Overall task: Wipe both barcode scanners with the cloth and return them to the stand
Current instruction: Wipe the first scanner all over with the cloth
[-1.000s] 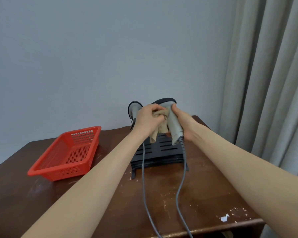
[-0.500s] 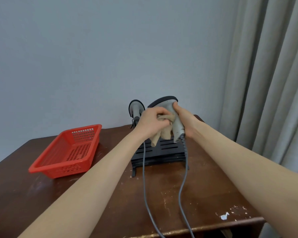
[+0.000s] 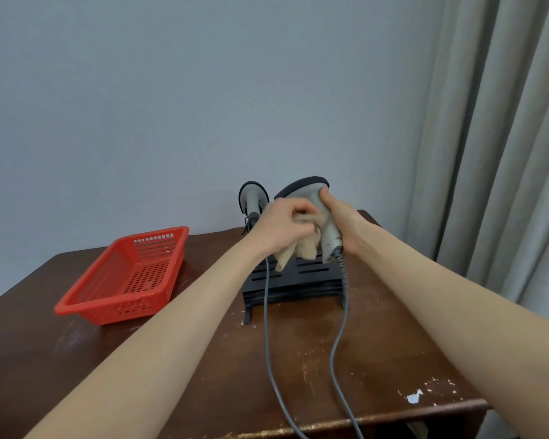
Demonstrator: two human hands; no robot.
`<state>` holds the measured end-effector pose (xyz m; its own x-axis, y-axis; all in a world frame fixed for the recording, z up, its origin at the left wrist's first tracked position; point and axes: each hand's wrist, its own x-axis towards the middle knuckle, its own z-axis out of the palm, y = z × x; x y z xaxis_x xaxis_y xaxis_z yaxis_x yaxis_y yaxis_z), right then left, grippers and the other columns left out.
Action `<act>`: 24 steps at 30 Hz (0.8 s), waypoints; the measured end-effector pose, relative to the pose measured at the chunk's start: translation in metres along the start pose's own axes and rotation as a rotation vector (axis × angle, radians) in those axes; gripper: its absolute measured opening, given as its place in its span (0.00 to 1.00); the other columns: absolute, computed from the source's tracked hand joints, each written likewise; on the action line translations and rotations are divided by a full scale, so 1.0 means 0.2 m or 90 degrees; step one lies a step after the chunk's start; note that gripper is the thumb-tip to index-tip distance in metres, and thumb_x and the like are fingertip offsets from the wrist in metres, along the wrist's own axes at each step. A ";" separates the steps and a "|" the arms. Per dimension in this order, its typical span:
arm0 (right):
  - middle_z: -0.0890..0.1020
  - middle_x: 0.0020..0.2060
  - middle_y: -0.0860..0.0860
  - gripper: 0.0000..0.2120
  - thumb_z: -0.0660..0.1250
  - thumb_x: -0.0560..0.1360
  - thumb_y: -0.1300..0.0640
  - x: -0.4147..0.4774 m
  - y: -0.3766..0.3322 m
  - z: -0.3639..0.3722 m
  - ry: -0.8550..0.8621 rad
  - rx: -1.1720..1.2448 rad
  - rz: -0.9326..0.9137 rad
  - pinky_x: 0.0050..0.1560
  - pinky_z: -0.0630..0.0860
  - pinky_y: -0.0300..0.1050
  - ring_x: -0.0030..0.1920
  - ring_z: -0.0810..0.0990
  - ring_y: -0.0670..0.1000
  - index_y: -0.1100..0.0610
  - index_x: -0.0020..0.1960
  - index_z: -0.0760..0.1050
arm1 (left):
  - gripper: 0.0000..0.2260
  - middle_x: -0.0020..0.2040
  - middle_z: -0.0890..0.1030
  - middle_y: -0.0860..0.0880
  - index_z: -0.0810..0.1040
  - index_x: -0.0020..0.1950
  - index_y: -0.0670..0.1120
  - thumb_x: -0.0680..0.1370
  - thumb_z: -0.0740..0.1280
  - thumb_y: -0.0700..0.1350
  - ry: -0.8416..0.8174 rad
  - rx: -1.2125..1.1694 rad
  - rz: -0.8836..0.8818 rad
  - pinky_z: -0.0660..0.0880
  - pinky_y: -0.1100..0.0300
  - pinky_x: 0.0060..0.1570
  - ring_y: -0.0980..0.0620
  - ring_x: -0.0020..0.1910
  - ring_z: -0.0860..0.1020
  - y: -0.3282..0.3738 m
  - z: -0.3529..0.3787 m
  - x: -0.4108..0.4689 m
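Centre frame: scanner [image 3: 308,188] is being gripped by right hand [image 3: 343,223] and rubbed with cloth [image 3: 301,251], which is being clutched in left hand [image 3: 282,226]. Other scanner [image 3: 252,198] is sitting in stand [image 3: 298,280]; whether wiped cannot be told.

A plain domestic-looking room: a worn wooden counter [image 3: 298,359] against a bare grey wall [image 3: 203,106], pleated curtains [image 3: 504,137] right of the counter.

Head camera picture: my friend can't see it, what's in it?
A person's right hand holds a grey barcode scanner above a black stand while the left hand presses a tan cloth on it. A second scanner stands upright behind them; a red basket sits on the brown table.
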<state>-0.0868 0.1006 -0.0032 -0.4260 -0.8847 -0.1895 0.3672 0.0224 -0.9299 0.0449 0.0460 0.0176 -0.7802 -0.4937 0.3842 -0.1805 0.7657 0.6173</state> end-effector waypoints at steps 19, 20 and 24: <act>0.79 0.37 0.53 0.14 0.63 0.78 0.48 -0.07 -0.02 0.01 -0.005 0.097 -0.034 0.40 0.75 0.45 0.36 0.77 0.51 0.58 0.46 0.77 | 0.04 0.43 0.77 0.50 0.75 0.44 0.46 0.73 0.69 0.40 0.233 -0.200 -0.266 0.74 0.55 0.47 0.50 0.45 0.76 -0.10 0.05 0.00; 0.80 0.38 0.54 0.14 0.63 0.78 0.48 -0.08 -0.01 0.02 -0.022 0.113 -0.035 0.41 0.77 0.46 0.37 0.79 0.51 0.59 0.47 0.77 | 0.05 0.42 0.77 0.48 0.74 0.43 0.46 0.73 0.70 0.40 0.233 -0.264 -0.288 0.75 0.52 0.50 0.48 0.45 0.77 -0.09 0.07 0.00; 0.84 0.32 0.55 0.15 0.63 0.78 0.48 -0.10 0.00 0.04 -0.052 0.124 -0.018 0.32 0.81 0.44 0.31 0.83 0.52 0.60 0.47 0.78 | 0.04 0.41 0.81 0.46 0.77 0.41 0.45 0.76 0.68 0.39 0.201 -0.429 -0.313 0.78 0.49 0.52 0.46 0.45 0.80 -0.02 0.14 -0.01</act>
<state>-0.0707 0.1141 0.0027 -0.3730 -0.9186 -0.1306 0.5126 -0.0868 -0.8542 0.0301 0.0547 -0.0043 -0.4877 -0.8694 0.0799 0.0178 0.0816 0.9965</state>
